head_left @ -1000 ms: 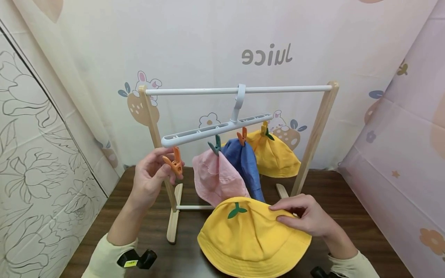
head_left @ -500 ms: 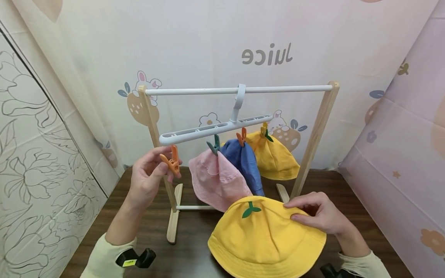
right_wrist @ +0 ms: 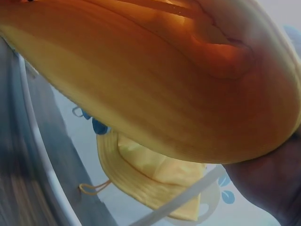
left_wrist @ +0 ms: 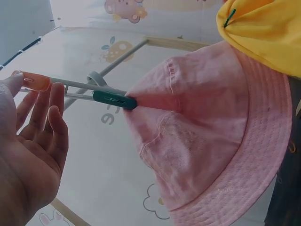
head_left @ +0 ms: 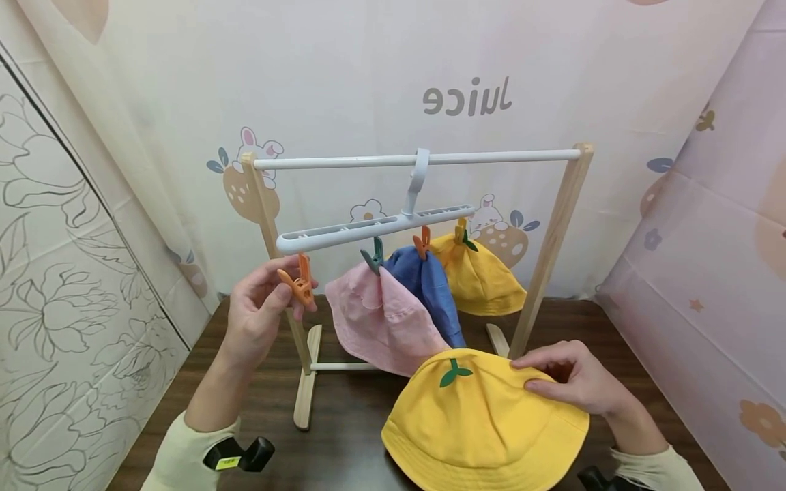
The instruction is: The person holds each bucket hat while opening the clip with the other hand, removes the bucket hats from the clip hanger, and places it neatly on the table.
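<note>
My left hand pinches an orange clothespin between thumb and fingers, right under the left end of the light grey hanger. In the left wrist view that clothespin is at the far left, beside the hanger bar. My right hand grips a yellow bucket hat by its upper right side; a green sprout shows on its crown. A pink hat hangs from a green clothespin. Behind it hang a blue hat on an orange clothespin and another yellow hat on a yellow clothespin.
The hanger hooks over the white top rod of a rack with wooden posts. The rack's wooden foot stands on a dark wood table. A printed curtain is behind.
The yellow hat in my right hand has moved to the right. My left hand, with the clothespin, has shifted slightly left, and the hanger's near end and pink hat have swung left too.
</note>
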{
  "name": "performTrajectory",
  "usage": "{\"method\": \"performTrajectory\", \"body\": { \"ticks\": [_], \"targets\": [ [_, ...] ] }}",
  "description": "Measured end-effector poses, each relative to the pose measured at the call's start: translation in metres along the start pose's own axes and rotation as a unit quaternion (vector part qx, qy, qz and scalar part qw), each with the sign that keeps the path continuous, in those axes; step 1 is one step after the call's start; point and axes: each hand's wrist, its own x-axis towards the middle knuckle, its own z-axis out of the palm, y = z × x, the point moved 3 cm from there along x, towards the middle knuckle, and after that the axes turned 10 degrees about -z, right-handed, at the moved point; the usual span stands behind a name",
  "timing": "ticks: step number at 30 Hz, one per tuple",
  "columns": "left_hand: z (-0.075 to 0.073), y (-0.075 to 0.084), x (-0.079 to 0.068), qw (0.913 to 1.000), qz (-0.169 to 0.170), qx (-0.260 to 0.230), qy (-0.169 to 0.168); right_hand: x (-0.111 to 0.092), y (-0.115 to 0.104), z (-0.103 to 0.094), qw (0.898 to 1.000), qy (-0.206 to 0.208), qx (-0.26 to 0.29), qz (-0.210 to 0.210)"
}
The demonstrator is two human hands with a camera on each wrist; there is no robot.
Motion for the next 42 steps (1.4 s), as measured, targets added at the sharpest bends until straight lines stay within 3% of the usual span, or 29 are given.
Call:
{"method": "performTrajectory", "body": {
  "ticks": [19,30,42],
  "targets": [
    [-0.008,0.005,0.002,0.9997,-0.013,-0.016,0.015,-0.026,-0.008,-0.024,0.999,0.02,0.006,0.034],
    [-0.01,0.007,0.003,0.9997,-0.01,-0.001,0.02,-0.036,-0.022,-0.034,0.995,0.019,-0.036,0.093],
    [-0.016,0.009,0.005,0.9995,-0.007,-0.001,0.03,-0.056,-0.018,-0.054,0.995,0.045,0.0,0.086]
  ]
}}
